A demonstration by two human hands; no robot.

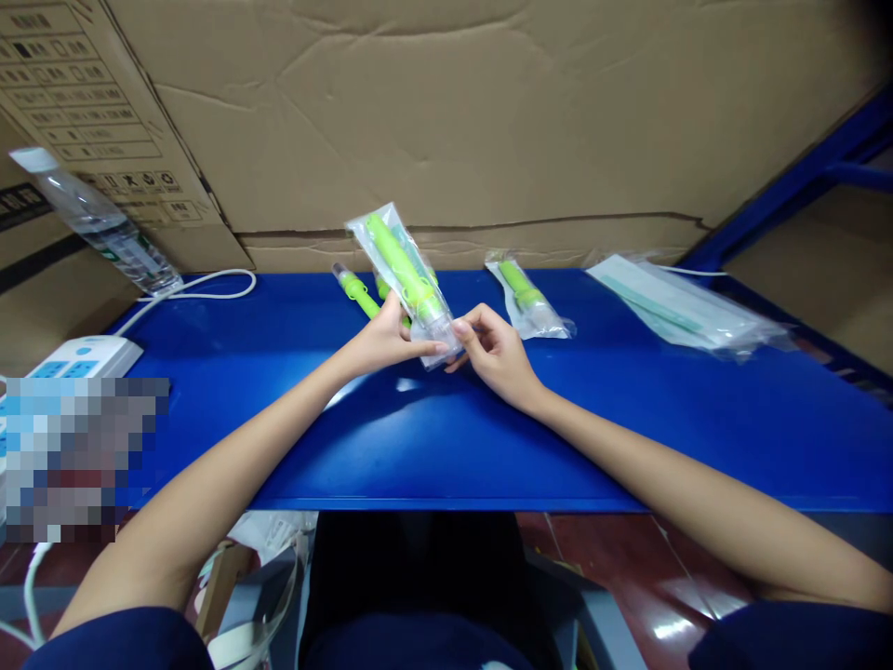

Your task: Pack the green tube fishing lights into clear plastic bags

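Both forearms run from the lower edge of the view up onto the blue table [628,437]. Left hand [380,342] and right hand [494,354] meet above the table's middle, each pinched on the lower end of one clear plastic pouch [408,279]. Pouch is held tilted, upper end leaning away and to the left; inside it, a bright green tube-shaped item with a clear cap at the lower end. Left thumb and fingers closed on the pouch's lower left edge; right fingertips closed on its lower right corner.

Just behind the left hand, on the table, lies an unbagged green item [353,288]. Right of the held pouch, near the table's far edge, lies a second bagged green item [528,300]. Further right along that edge, a flat stack of empty clear bags [687,309]. At the table's left end: a white power strip [76,358] with its white cord [202,284], and a clear water bottle [98,223] leaning against the cardboard wall [488,112] behind the table.
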